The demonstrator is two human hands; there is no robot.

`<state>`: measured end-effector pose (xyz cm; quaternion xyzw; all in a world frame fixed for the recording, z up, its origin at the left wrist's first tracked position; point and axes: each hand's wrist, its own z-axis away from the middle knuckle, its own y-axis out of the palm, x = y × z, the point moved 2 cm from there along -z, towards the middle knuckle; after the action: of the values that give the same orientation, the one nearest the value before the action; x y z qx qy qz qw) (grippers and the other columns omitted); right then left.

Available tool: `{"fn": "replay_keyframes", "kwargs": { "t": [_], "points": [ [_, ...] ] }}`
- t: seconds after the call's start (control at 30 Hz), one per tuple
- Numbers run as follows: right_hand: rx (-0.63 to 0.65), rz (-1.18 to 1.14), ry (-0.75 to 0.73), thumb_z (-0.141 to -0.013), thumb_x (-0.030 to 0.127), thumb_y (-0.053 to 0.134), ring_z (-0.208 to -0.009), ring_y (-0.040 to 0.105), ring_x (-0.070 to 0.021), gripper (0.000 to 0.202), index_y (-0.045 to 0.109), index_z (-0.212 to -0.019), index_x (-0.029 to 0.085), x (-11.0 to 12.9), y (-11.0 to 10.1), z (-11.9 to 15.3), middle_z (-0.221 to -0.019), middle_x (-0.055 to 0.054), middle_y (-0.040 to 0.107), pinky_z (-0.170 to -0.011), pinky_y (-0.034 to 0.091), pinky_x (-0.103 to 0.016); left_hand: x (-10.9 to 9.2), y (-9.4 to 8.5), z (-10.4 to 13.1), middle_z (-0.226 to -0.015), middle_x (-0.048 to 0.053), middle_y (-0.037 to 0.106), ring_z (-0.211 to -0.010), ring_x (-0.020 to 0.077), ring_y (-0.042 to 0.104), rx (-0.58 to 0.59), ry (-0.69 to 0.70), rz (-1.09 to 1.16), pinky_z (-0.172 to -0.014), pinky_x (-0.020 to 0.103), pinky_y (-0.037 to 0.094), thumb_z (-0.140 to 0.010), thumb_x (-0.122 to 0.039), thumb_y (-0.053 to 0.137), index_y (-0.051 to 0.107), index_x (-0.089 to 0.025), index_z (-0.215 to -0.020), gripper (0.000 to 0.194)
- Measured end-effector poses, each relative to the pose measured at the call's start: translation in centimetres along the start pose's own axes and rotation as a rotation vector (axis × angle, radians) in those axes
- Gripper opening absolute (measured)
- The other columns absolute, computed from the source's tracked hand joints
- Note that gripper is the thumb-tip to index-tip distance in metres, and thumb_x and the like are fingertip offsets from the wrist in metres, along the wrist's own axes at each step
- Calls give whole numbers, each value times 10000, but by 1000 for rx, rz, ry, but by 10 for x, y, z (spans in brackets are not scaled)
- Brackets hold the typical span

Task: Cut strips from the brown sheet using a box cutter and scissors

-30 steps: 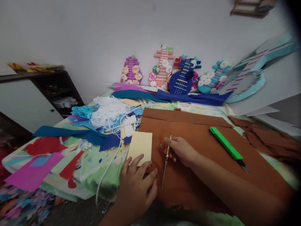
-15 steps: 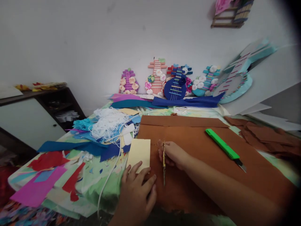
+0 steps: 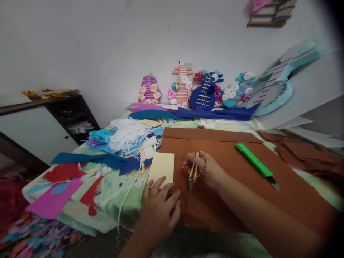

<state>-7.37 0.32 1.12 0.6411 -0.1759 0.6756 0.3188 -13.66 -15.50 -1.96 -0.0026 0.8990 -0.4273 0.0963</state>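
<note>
My right hand (image 3: pixel 205 166) grips gold-handled scissors (image 3: pixel 194 170) by their loops, blades pointing down toward me above the brown sheet (image 3: pixel 220 154). My left hand (image 3: pixel 161 206) lies flat with fingers spread, its fingertips on the lower part of a pale yellow card (image 3: pixel 162 166). That card overlaps the left edge of the brown sheet. A green utility knife (image 3: pixel 254 160), blade out, rests on the sheet to the right of my right hand.
White string (image 3: pixel 129 134) is heaped at the left among coloured scraps (image 3: pixel 55 199). Brown pieces (image 3: pixel 306 154) lie at the right. Decorated instrument-shaped crafts (image 3: pixel 204 93) lean on the wall, with a large light-blue one (image 3: pixel 279 93) at the right. A cabinet (image 3: pixel 34 125) stands at the left.
In my right hand the scissors have turned, so their handle loops now face the camera. My left hand stays on the card. The whole view has shifted slightly.
</note>
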Motion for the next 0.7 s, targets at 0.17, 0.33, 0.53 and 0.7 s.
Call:
{"fn": "replay_keyframes", "kwargs": {
  "t": [0.17, 0.33, 0.53, 0.7],
  "points": [
    [-51, 8, -9, -676, 417, 588, -487, 508, -91, 299, 521, -595, 137, 1, -1, 0, -545, -6, 551, -474, 401, -199, 0, -1, 1, -941, 35, 611, -1001, 291, 452, -1, 14, -2, -868, 514, 284, -745, -219, 445, 640, -237, -848, 221],
    [-123, -57, 59, -744, 537, 441, -376, 431, -90, 421, 451, -541, 168, 0, 4, -2, -430, 13, 472, -371, 330, -200, 0, 0, 1, -948, 33, 611, -1004, 295, 451, 29, 3, 1, -873, 520, 278, -748, -224, 440, 637, -233, -863, 228],
    [-190, -176, 144, -775, 530, 409, -365, 421, -77, 428, 422, -542, 170, 2, 12, -7, -418, 27, 436, -368, 322, -184, 0, -1, 1, -946, 39, 607, -1002, 296, 449, 41, 10, -4, -874, 512, 283, -747, -228, 444, 636, -225, -862, 225],
    [-192, -254, 203, -786, 531, 379, -331, 367, -60, 436, 431, -559, 162, -1, 14, -10, -405, 40, 402, -351, 289, -172, 0, -1, 1, -954, 43, 603, -1008, 295, 442, 40, 8, 0, -876, 513, 277, -747, -225, 442, 635, -225, -868, 228]
  ]
}}
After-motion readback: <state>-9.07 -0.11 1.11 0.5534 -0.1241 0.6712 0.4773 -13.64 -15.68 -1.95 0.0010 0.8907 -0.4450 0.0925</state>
